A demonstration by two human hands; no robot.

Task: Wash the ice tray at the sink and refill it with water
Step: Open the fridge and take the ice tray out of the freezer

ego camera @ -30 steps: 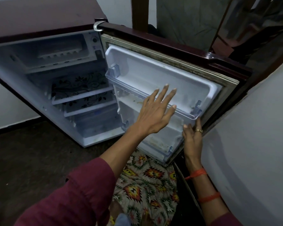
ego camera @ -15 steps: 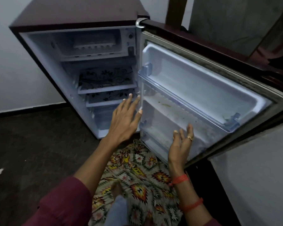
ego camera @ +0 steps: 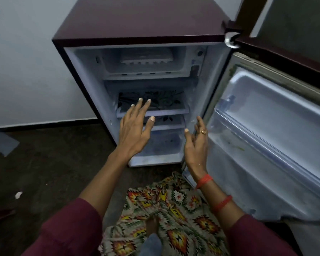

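Observation:
A white ice tray [ego camera: 146, 60] sits in the freezer box at the top of a small maroon fridge [ego camera: 140, 21] whose door [ego camera: 277, 137] stands wide open to the right. My left hand [ego camera: 135, 130] is raised in front of the middle shelves, fingers spread, holding nothing. My right hand [ego camera: 197, 143] is lower right, near the fridge's hinge side, fingers apart and empty, with a ring on one finger. Both hands are well below the ice tray and apart from it.
Two shelves with a black floral print [ego camera: 151, 103] and a bottom bin [ego camera: 161, 145] fill the fridge. A patterned cloth [ego camera: 170, 215] lies on the dark floor in front. A pale wall [ego camera: 26, 61] is to the left.
The view has swung left, so the fridge interior now faces me. My left hand has moved from the door shelf toward the inner shelves. My right hand has left the door's edge.

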